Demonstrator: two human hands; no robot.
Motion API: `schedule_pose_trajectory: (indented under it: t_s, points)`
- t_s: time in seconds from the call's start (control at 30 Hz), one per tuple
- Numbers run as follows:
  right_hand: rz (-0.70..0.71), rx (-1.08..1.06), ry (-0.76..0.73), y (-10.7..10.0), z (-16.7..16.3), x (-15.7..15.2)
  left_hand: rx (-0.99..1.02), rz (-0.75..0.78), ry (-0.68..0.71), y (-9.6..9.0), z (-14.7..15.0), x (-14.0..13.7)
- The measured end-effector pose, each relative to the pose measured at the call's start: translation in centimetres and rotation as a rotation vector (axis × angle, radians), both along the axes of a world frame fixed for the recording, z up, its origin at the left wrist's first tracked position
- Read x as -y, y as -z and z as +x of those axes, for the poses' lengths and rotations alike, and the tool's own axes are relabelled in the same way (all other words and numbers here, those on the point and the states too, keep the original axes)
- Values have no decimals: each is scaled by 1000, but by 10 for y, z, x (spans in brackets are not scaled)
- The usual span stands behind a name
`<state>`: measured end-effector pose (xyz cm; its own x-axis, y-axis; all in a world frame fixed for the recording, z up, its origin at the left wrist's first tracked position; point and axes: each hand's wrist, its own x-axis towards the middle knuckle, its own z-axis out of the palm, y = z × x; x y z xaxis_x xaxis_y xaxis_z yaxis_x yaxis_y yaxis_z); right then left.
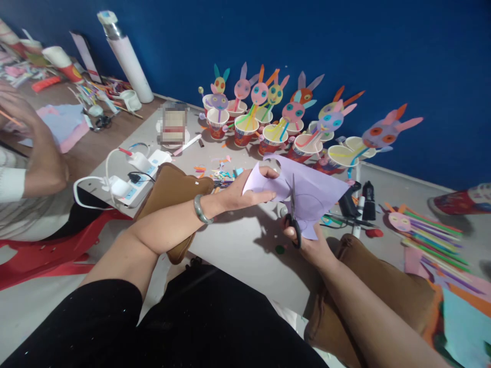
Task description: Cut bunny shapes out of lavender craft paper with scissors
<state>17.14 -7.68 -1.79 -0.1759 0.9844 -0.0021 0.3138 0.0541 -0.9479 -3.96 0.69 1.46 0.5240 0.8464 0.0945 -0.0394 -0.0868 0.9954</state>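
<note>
Your left hand (247, 190) pinches the purple paper (324, 181) at your 1 o'clock, right hand (312, 250) gripping the scissors (293, 210); its 3 o'clock corner looks unsupported, so sagging or twisting could send the blades across the drawn circle (306, 207).

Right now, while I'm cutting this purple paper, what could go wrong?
The scissors bite into the purple paper, so a slip could spoil the cut. Your left hand grips the purple paper near the scissors; a finger might get nicked. The paper's far edge might brush the decorated cups.
</note>
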Motion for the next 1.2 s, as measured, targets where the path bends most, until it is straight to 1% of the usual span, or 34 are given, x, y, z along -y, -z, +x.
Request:
schedule_pose_trajectory:
  t_s: [0.1, 0.23, 0.5, 0.63, 0.77, 1.03, 1.2]
  points:
    - [-5, -14, -5, 1, 1, 0, -12, -5, 6, -2, 0, 1]
    - [-21, -23, -31, 3, 2, -1, -37, -2, -20, -3, 1, 2]
    - [-33, -21, -81, 0, 1, -2, -53, 16, -10, -6, 4, 2]
    - [-38, -34, -76, 3, 1, -2, -88, 11, -16, -6, 4, 3]
    - [-41, -48, -56, 4, 1, -2, -80, 24, -14, -6, 3, 2]
    - [-71, -69, -50, 1, 0, -1, -120, -26, -16, -9, 2, 3]
    - [-93, -59, -45, 2, 0, 0, -107, -12, -14, -3, 4, 3]
